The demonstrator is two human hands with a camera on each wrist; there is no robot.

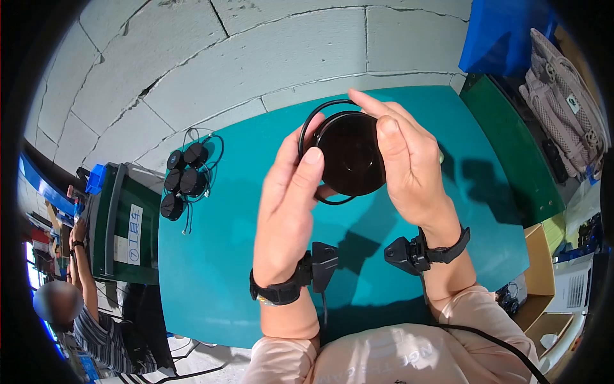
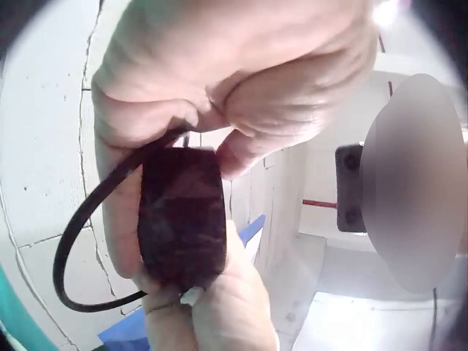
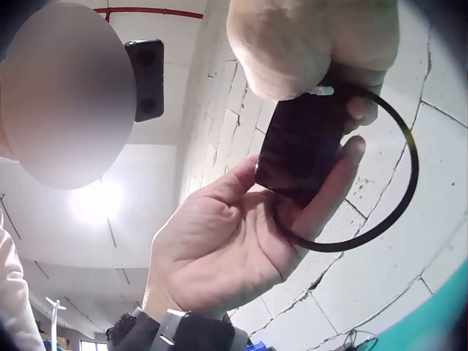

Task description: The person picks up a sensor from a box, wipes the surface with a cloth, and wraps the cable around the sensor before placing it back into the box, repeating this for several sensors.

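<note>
Above the table, both hands hold a round, glossy black device (image 1: 350, 150) with a thick black cable (image 3: 414, 157) looped around it. My left hand (image 1: 285, 205) grips its left side, thumb on the near face and fingers behind. From the right, my right hand (image 1: 412, 169) holds the opposite edge, thumb bent toward the face. Seen side-on in the left wrist view, the device (image 2: 183, 219) is a thick dark disc between the two hands. A small white connector (image 3: 322, 91) shows at the right hand's palm in the right wrist view.
Several similar black round devices (image 1: 192, 182) with thin cables lie at the left of the green table (image 1: 236, 275). A brick wall (image 1: 288, 51) rises behind it. A dark green cabinet (image 1: 131, 224) stands left, a cardboard box (image 1: 540, 269) right. Another person (image 1: 105, 326) is at far left.
</note>
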